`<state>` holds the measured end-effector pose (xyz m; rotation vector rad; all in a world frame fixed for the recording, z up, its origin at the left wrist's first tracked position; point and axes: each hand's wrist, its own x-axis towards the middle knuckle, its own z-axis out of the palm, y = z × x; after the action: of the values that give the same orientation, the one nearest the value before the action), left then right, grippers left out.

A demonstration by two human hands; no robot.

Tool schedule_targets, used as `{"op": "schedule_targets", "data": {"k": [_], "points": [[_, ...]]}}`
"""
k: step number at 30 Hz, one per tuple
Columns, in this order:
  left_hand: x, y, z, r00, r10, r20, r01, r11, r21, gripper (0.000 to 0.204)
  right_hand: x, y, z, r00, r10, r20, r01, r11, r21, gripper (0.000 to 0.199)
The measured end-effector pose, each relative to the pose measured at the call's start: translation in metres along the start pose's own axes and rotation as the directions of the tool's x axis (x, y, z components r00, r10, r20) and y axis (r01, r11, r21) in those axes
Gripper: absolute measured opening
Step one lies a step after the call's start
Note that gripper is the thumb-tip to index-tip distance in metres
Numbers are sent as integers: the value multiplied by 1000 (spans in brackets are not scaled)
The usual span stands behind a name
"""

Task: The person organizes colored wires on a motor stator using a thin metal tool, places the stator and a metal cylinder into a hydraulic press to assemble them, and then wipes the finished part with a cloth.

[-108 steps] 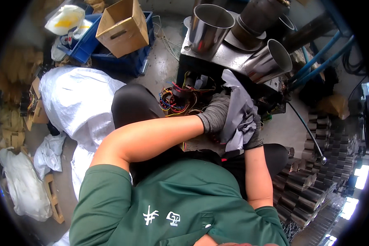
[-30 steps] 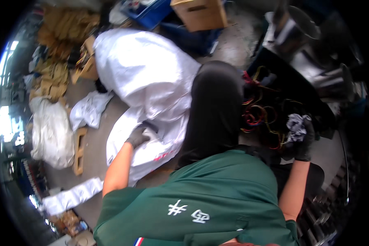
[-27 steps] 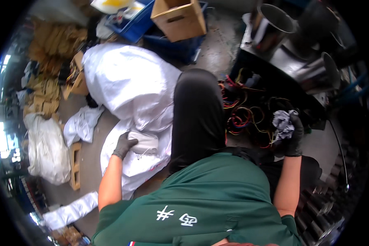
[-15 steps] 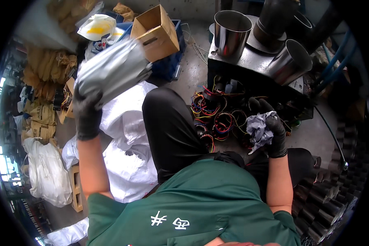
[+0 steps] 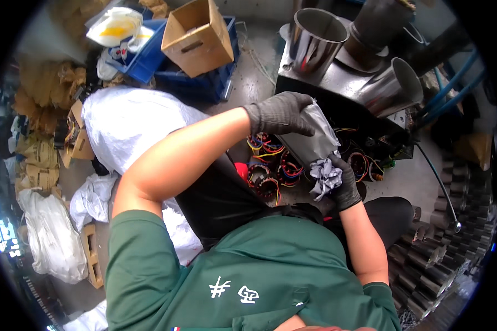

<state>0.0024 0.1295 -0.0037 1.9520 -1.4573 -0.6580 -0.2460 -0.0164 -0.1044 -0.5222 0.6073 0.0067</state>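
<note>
Steel tube in left hand, right hand w/ rag, prob. wiping.

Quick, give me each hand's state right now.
Left hand: closed on the top of the metal tube.
Right hand: closed on a crumpled grey rag.

Grey concrete floor, dusty. Large white sack lies left of centre; smaller white bags and crumpled brown paper heap along the left edge. Open cardboard box rests on blue crates at top. Rows of dark metal cylinders line the right side. Daylight enters at far left.
</note>
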Motion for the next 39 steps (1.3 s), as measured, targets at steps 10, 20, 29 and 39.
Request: {"op": "schedule_targets", "data": {"k": [10,20,29,39], "points": [[-3,-32,-31,903,-317,290,129,844,520,39,7,-48,7,984,-72,-162,-82,624,-777,32],[13,-50,-35,969,-248,1,234,915,330,48,35,-45,12,886,-185,425,239,-602,-762,31],[20,-43,-26,980,-197,26,185,952,245,44,12,-53,34,753,-190,631,446,-557,-700,30],[31,-39,-10,991,-122,62,105,967,232,51,48,-49,12,686,-286,669,421,-594,-685,36]]}}
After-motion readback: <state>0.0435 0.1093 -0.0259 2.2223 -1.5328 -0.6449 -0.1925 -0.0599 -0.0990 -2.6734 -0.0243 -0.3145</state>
